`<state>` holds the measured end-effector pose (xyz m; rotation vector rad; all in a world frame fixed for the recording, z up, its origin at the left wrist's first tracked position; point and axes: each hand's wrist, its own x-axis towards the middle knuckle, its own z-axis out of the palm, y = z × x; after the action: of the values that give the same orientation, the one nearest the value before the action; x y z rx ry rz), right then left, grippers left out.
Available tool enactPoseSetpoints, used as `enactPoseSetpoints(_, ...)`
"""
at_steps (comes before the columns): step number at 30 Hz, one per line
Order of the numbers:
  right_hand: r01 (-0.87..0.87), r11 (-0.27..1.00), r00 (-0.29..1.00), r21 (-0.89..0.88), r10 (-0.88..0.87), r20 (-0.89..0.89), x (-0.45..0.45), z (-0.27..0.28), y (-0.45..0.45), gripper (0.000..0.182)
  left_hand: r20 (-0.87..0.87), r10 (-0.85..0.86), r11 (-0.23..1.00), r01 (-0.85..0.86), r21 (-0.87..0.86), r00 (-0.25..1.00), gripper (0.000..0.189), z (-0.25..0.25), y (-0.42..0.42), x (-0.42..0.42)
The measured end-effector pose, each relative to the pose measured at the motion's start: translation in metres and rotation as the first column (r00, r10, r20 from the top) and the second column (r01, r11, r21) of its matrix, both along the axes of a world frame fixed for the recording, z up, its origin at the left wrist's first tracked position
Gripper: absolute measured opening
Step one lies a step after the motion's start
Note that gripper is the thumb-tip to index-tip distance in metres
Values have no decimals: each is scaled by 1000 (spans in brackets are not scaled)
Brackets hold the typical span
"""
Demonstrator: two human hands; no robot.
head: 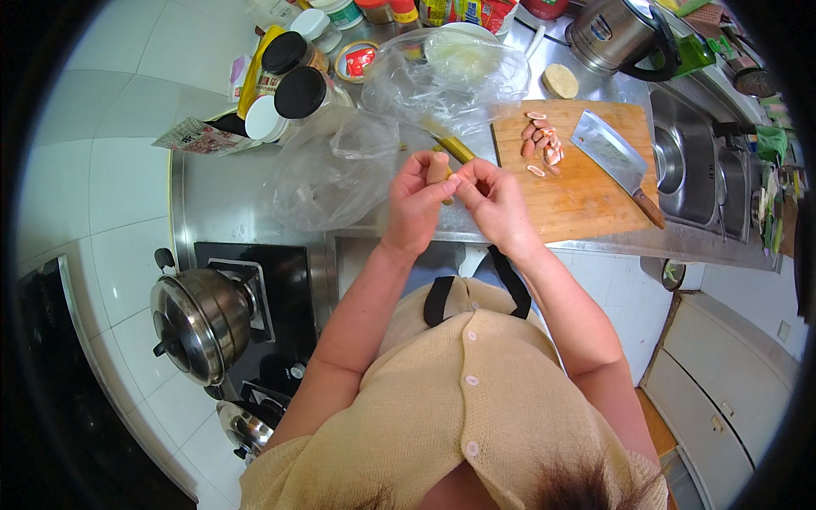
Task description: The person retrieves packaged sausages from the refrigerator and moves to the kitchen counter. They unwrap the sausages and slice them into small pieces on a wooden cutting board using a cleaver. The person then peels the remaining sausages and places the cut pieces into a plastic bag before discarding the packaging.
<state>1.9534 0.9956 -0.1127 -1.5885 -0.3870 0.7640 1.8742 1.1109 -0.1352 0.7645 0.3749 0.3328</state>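
My left hand [414, 201] is closed around a short, pinkish-brown sausage [438, 167] that stands up between thumb and fingers. The fingertips of my right hand [494, 201] meet my left thumb and pinch at something small and yellowish beside the sausage; its exact form is hidden. A yellow-green wrapper [456, 148] lies on the steel counter just beyond my hands. To the right, sliced sausage pieces [545, 141] are heaped on a wooden cutting board [593, 213]. A cleaver [612, 150] rests on that board, its wooden handle over the near right edge.
Crumpled clear plastic bags [338, 172] spread left and beyond my hands. Lidded jars [301, 94] stand at the back left, a steel kettle [602, 38] at the back right. A sink [685, 178] adjoins the board; a steel pot [204, 325] sits over the stove at left.
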Motion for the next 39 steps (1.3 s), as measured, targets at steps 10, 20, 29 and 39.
enactPoseSetpoints(10, 35, 999, 994, 12, -33, -103, 0, -21, -4, 15, 4, 3, 997, -3, 73, 1000, 28, 7, 7, -3)
enactPoseSetpoints(20, -44, 994, 950, 100, 72, -303, 23, -6, 16, 44, -81, 0, 503, 70, 862, 997, 57, 19, 4, 1)
enactPoseSetpoints(29, 203, 975, 979, 92, -201, -31, 15, -2, 20, 50, -300, -294, 890, 374, 260, 907, 36, 22, 27, -13)
enactPoseSetpoints(39, 46, 994, 999, -97, -43, 29, 20, 21, 6, 49, -5, -495, 845, 480, -237, 869, 40, 22, 23, -15)
